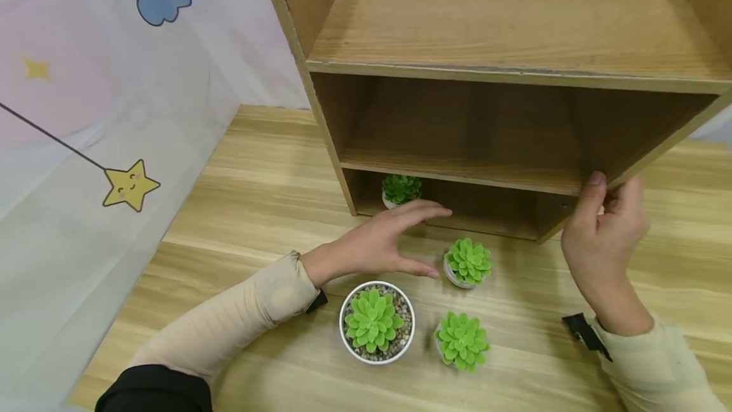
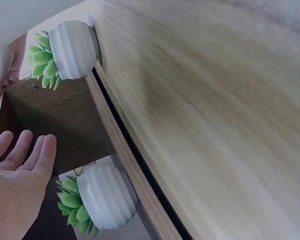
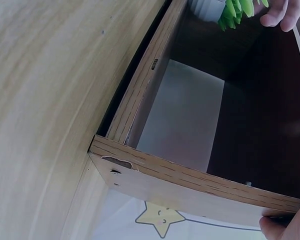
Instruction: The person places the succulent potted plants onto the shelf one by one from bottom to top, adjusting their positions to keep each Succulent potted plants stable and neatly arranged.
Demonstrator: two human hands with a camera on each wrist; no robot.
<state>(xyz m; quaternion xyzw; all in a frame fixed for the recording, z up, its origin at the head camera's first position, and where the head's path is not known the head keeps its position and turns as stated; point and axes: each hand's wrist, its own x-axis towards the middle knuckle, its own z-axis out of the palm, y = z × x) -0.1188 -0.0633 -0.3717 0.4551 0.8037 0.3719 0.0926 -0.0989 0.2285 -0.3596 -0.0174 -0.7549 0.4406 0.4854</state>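
Note:
My left hand [image 1: 380, 243] is held in front of a wooden shelf unit [image 1: 515, 75], its thumb and fingers spread apart, nothing between them. Just right of its fingertips stands a small potted succulent [image 1: 469, 262] on the table. Behind the hand, another succulent [image 1: 401, 189] in a ribbed white pot [image 2: 107, 196] sits at the left end of the bottom shelf. My right hand [image 1: 606, 243] grips the unit's right side panel low down, thumb on the front edge and fingers round the outer side. In the right wrist view only part of that hand shows.
Nearer me on the wood-grain table [image 1: 200, 240] are a succulent in a wide white pot [image 1: 377, 361] with pebbles and one more small succulent [image 1: 462, 341]. A cloth backdrop [image 1: 74, 259] with stars and a moon hangs at the left.

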